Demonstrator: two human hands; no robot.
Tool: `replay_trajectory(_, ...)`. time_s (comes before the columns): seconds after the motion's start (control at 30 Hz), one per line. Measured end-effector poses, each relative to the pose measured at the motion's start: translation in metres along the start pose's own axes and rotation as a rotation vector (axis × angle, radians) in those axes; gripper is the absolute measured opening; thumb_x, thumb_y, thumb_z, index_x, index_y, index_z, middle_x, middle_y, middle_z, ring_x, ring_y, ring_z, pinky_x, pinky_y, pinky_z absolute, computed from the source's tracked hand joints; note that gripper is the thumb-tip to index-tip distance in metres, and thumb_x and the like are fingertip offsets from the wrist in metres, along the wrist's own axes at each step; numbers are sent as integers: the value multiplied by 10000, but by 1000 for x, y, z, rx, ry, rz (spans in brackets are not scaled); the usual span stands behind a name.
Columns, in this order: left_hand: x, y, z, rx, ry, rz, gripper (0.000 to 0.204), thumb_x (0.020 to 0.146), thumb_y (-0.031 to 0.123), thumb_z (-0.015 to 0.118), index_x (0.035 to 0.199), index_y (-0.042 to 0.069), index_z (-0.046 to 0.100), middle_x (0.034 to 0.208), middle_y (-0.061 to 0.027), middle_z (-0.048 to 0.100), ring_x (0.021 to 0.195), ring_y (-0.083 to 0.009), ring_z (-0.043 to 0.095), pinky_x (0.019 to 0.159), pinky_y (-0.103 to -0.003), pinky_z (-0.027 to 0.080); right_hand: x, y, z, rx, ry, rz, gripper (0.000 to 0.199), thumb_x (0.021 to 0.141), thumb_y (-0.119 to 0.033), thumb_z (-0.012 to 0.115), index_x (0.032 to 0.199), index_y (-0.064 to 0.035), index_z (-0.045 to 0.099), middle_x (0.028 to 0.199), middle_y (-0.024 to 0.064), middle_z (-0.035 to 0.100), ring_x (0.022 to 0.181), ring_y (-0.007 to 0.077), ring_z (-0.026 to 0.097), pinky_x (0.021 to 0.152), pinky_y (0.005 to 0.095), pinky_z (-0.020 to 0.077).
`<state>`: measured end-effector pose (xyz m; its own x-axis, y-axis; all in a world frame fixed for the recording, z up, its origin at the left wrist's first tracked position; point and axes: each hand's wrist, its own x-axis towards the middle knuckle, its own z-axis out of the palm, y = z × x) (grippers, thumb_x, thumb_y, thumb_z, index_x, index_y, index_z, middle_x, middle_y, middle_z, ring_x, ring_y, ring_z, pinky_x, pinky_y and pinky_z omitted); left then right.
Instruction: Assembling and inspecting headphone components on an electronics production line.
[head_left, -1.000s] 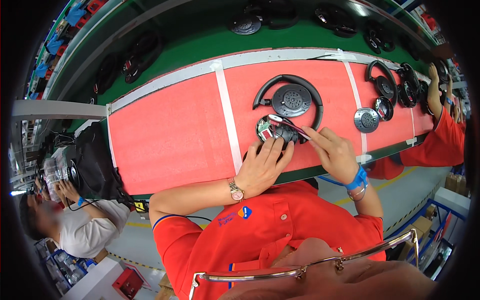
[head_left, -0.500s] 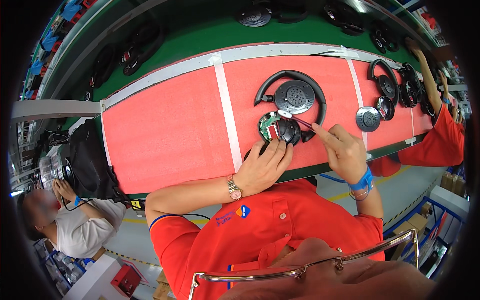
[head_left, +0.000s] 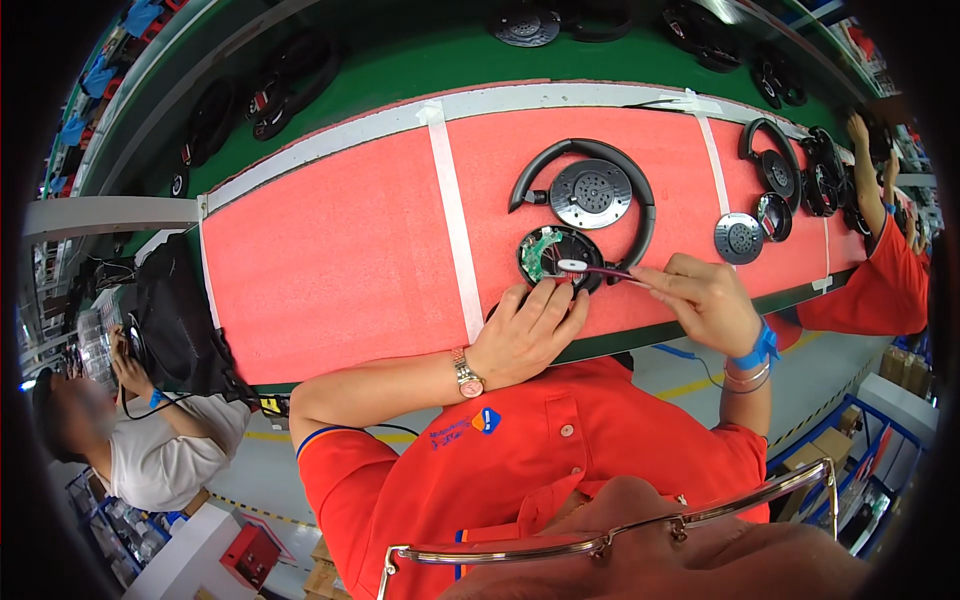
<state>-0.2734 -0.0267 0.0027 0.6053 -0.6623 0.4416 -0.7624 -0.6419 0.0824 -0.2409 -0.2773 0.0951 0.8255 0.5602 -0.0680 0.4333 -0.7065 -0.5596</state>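
Your pink desk (head_left: 330,260) carries headphones (head_left: 646,205) with one opened ear cup (head_left: 572,246); your left hand (head_left: 527,330) lies half-curled at the cup's near rim, its grip unclear; your right hand (head_left: 712,303), right of the cup, pinches a brush (head_left: 573,266), head over the cup.

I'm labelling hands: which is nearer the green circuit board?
Left. The left hand is at the near rim of the ear cup, just short of the green circuit board; the right hand is farther, to its right.
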Motion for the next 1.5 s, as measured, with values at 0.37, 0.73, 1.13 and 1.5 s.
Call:
replay_trajectory(0.37,4,-2,0,-24,-28,13,362,793,175,540,1135,63,580,1115,-92,533,1031,-216,515,808,-359,398,6,-7,41,16,252,-26,400,771,73,601,1149,-53,639,735,109,526,610,233,543,542,322,444)
replay_trajectory(0.73,5,-2,-1,11,-51,50,364,814,196,517,1140,46,575,1118,-103,558,1036,-210,527,810,-364,391,2,-3,46,81,289,15,415,742,78,612,1130,-63,659,745,104,537,615,230,548,536,311,443)
replay_trajectory(1.13,6,-2,-1,14,-57,72,364,812,201,506,1141,57,566,1130,-106,564,1044,-209,525,790,-361,394,-10,-27,62,-172,283,2,487,731,66,580,1180,-115,635,748,77,535,588,242,566,499,357,463)
replay_trajectory(1.5,5,-2,-3,34,-82,61,356,816,188,502,1144,61,562,1122,-111,575,1038,-217,535,782,-363,401,-12,-15,55,-132,337,114,421,771,49,601,1172,-76,631,740,99,522,592,257,540,520,345,442)
